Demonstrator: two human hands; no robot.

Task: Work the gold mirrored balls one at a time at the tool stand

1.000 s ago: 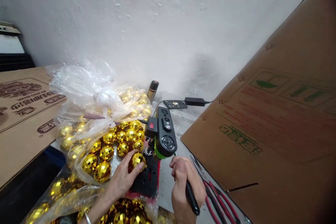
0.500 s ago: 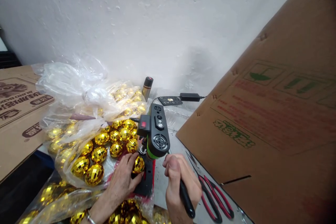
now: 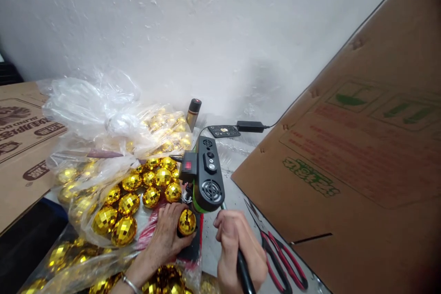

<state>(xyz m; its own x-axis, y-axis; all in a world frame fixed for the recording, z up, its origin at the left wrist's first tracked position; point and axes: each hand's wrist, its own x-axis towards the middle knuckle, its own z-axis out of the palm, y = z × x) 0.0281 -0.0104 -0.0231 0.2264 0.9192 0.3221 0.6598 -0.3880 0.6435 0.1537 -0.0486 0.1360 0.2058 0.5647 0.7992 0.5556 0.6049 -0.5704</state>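
Note:
A gold mirrored ball [image 3: 187, 223] sits between the fingers and thumb of my left hand [image 3: 165, 229], low over the dark base [image 3: 190, 252] of a small black and green press machine [image 3: 210, 172]. My right hand [image 3: 239, 245] is wrapped around the black grip of a lever [image 3: 244, 273], whose metal rod runs up to the machine. The machine's top hides its working end. Beside my left hand, many more gold mirrored balls [image 3: 128, 203] lie in an open clear plastic bag [image 3: 99, 156].
Red-handled shears [image 3: 284, 262] lie right of my right hand. A large cardboard box [image 3: 344, 156] leans in on the right; another carton [image 3: 20, 147] stands left. Against the wall are a black-capped bottle [image 3: 193, 114], a dark patterned phone-like slab [image 3: 224, 131] and a black power adapter [image 3: 251, 126].
My left hand has drawn the ball slightly toward me and to the right, out from under the machine's head, and its top now shows. My right hand stays on the lever, slightly lower.

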